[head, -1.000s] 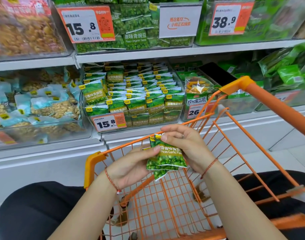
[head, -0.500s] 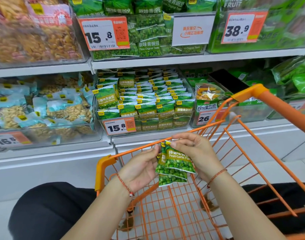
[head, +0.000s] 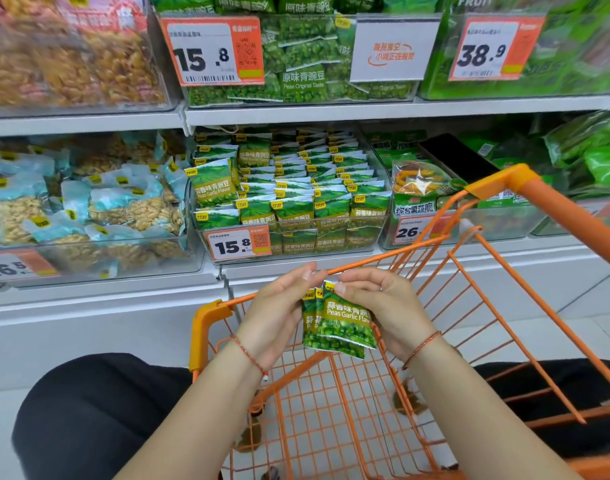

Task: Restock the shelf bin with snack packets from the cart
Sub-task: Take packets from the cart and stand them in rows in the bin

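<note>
Clear plastic shelf bin [head: 373, 237] holding rows of green pea packets. Green snack packets [head: 338, 323], marked Peas Garlic Flavor, hanging over the orange cart [head: 206, 323], pinched at their tops by left hand [head: 276, 317] and right hand [head: 383, 306]. Nut bags [head: 130, 209] sitting left.

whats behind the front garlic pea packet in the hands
Behind the front garlic pea packet, two more packet edges show at its left. Their faces are covered, so any further packets stay hidden.
</note>
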Demonstrator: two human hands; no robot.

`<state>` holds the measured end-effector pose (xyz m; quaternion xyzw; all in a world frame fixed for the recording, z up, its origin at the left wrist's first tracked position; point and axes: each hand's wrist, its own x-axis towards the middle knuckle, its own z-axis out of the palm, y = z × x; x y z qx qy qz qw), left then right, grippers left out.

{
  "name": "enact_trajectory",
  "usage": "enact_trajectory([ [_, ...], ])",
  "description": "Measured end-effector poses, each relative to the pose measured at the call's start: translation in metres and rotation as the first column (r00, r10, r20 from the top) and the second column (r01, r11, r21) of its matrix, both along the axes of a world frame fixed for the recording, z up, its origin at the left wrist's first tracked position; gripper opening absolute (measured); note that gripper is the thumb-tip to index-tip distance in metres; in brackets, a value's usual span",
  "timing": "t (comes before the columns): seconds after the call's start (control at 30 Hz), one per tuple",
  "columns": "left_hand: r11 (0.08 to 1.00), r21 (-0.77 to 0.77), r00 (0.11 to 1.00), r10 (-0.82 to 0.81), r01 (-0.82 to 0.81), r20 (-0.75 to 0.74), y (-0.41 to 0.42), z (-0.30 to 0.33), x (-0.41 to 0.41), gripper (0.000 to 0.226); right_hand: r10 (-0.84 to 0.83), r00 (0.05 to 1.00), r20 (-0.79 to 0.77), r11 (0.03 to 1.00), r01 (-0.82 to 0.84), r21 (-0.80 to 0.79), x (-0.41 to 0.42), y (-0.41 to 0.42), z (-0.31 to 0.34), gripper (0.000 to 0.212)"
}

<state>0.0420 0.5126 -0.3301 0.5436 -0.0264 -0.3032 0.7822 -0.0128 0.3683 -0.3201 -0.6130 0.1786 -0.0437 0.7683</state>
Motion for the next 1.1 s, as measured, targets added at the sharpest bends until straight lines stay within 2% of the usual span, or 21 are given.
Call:
enact_trajectory([
  [0.1, 0.984, -0.168, 0.991, -0.072, 0.053, -0.113, 0.001, 0.002, -0.001, 0.043, -0.074, 0.995, -0.068, 0.983, 0.084, 0.161, 0.000, -0.005, 0.002, 0.009],
  [0.2, 0.960, -0.244, 0.979, -0.167, 0.135, -0.116, 0.001, 0.000, -0.001, 0.054, -0.079, 0.989, -0.125, 0.960, 0.109, 0.258, 0.000, -0.010, 0.003, 0.010],
  [0.3, 0.982, -0.140, 0.990, -0.135, 0.127, -0.046, 0.001, -0.004, -0.002, 0.055, -0.079, 0.983, -0.163, 0.938, 0.129, 0.323, 0.001, -0.010, 0.002, 0.017],
  [0.4, 0.995, 0.032, 0.995, -0.097, 0.096, 0.030, 0.001, -0.002, -0.006, 0.039, -0.080, 0.979, -0.186, 0.932, 0.140, 0.334, 0.001, -0.010, 0.001, 0.011],
  [0.5, 0.973, 0.189, 0.989, -0.141, 0.133, 0.030, 0.001, -0.004, -0.009, 0.015, -0.083, 0.977, -0.195, 0.922, 0.149, 0.358, 0.000, -0.011, 0.003, 0.010],
  [0.57, 0.962, 0.227, 0.988, -0.157, 0.153, -0.004, 0.001, -0.003, -0.009, 0.020, -0.077, 0.982, -0.173, 0.910, 0.140, 0.391, 0.000, -0.013, 0.004, 0.014],
  [0.6, 0.967, 0.199, 0.987, -0.158, 0.161, -0.029, 0.002, -0.002, -0.008, 0.023, -0.077, 0.986, -0.151, 0.911, 0.131, 0.392, 0.000, -0.013, 0.004, 0.015],
  [0.67, 0.976, 0.159, 0.988, -0.144, 0.151, -0.056, 0.001, 0.002, -0.009, 0.026, -0.118, 0.990, -0.083, 0.951, 0.136, 0.276, 0.000, -0.010, 0.003, 0.012],
  [0.73, 0.968, 0.211, 0.990, -0.127, 0.137, -0.060, -0.001, 0.003, -0.009, 0.031, -0.152, 0.988, 0.036, 0.988, 0.151, 0.029, 0.000, -0.005, 0.003, 0.009],
  [0.8, 0.953, 0.247, 0.983, -0.160, 0.176, -0.086, -0.002, 0.003, -0.008, 0.048, -0.123, 0.985, 0.124, 0.975, 0.144, -0.171, 0.001, 0.000, 0.002, 0.011],
  [0.87, 0.941, 0.195, 0.961, -0.265, 0.276, -0.083, -0.001, 0.006, -0.008, 0.060, -0.093, 0.984, 0.155, 0.948, 0.135, -0.288, 0.002, 0.002, 0.001, 0.014],
  [0.97, 0.908, 0.190, 0.921, -0.387, 0.373, 0.043, 0.000, 0.004, -0.012, 0.052, -0.024, 0.987, 0.156, 0.912, 0.086, -0.401, 0.001, 0.005, 0.001, 0.020],
  [1.03, 0.896, 0.204, 0.904, -0.419, 0.394, 0.092, -0.001, 0.002, -0.014, 0.036, -0.002, 0.987, 0.162, 0.914, 0.068, -0.400, 0.001, 0.009, 0.002, 0.021],
  [1.1, 0.914, 0.159, 0.915, -0.392, 0.374, 0.097, -0.001, 0.002, -0.016, 0.032, -0.050, 0.982, 0.181, 0.929, 0.112, -0.352, 0.001, 0.011, 0.006, 0.014],
])
